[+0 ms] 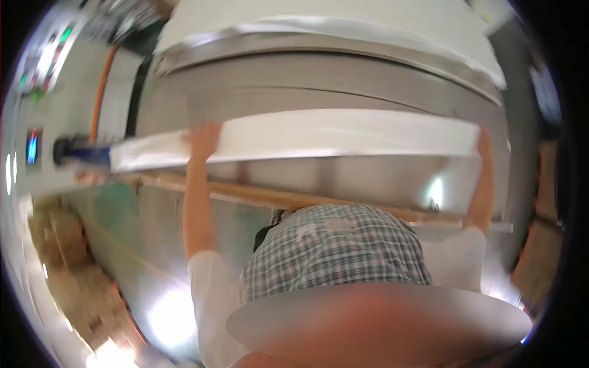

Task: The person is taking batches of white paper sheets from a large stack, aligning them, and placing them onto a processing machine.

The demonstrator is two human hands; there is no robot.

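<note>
Broad grey table [368, 178], shiny surface, tan near edge; white sheet material [343, 13] spread across far part.

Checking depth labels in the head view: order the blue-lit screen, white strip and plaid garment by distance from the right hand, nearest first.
From the right hand:
1. White strip: its right end is at the hand.
2. Plaid garment: on the wearer's body, below the strip.
3. Blue-lit screen: far left, in the background.

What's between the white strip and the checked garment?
In the head view, the grey work surface, then a brown edge strip, lie between the white strip and checked garment.
</note>
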